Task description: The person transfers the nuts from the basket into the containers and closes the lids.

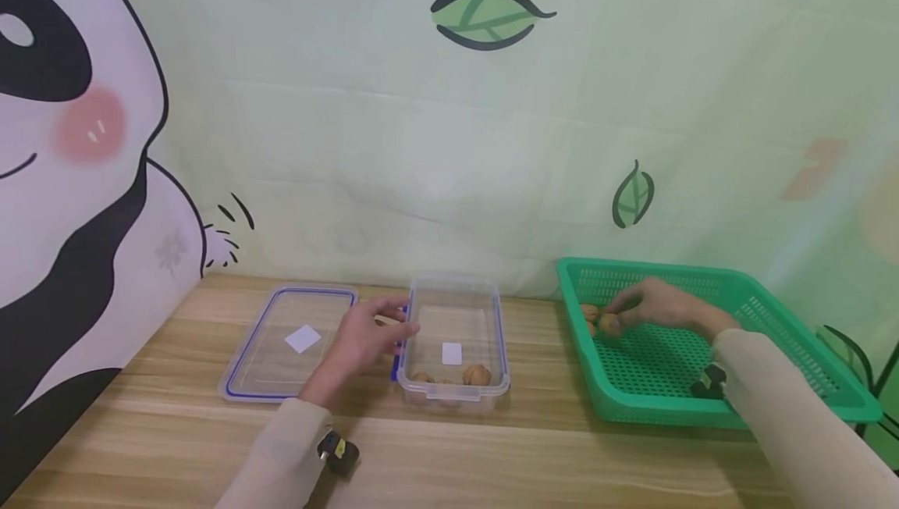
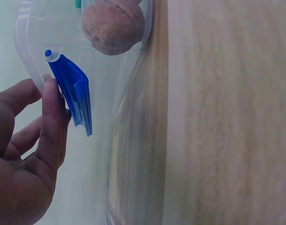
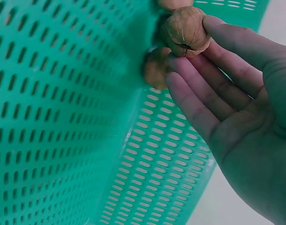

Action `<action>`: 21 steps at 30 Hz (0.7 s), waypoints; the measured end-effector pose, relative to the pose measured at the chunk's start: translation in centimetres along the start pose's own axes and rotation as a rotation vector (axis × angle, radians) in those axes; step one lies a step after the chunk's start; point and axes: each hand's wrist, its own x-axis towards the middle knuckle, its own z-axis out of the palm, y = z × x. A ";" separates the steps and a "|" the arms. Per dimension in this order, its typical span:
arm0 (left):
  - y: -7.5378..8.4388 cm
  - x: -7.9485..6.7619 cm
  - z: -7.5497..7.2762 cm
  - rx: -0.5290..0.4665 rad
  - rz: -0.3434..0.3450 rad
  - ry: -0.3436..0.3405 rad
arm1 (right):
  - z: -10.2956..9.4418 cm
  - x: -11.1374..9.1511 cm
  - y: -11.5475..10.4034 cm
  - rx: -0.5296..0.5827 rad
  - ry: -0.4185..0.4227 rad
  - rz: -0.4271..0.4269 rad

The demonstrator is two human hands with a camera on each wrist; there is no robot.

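Note:
My left hand pinches the left rim of a clear plastic box, with the thumb over the edge and fingers outside, beside a blue latch. A few walnuts lie at the near end of that box. Over the left part of a green basket, my right hand holds a walnut between thumb and fingertips. Another walnut sits right by those fingertips against the basket wall, and one more shows at the top of the right wrist view.
A clear lid with a blue seal and a white label lies flat left of the box. All stand on a wood-grain table. Behind rises a pale green cloth printed with leaves and a panda. Dark cables hang beyond the basket's right end.

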 end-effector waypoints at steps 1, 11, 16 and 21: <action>0.0 0.0 0.0 0.001 0.001 0.000 | -0.1 -0.1 -0.1 -0.003 0.012 0.009; 0.1 0.1 0.0 0.004 -0.001 0.001 | -1.8 -1.0 -2.4 0.015 0.144 0.000; 0.0 0.1 0.1 0.000 0.001 0.001 | -2.2 -1.2 -3.8 0.044 0.206 -0.028; 0.0 0.1 0.1 0.001 0.004 0.000 | -2.4 -1.3 -5.3 0.073 0.238 -0.043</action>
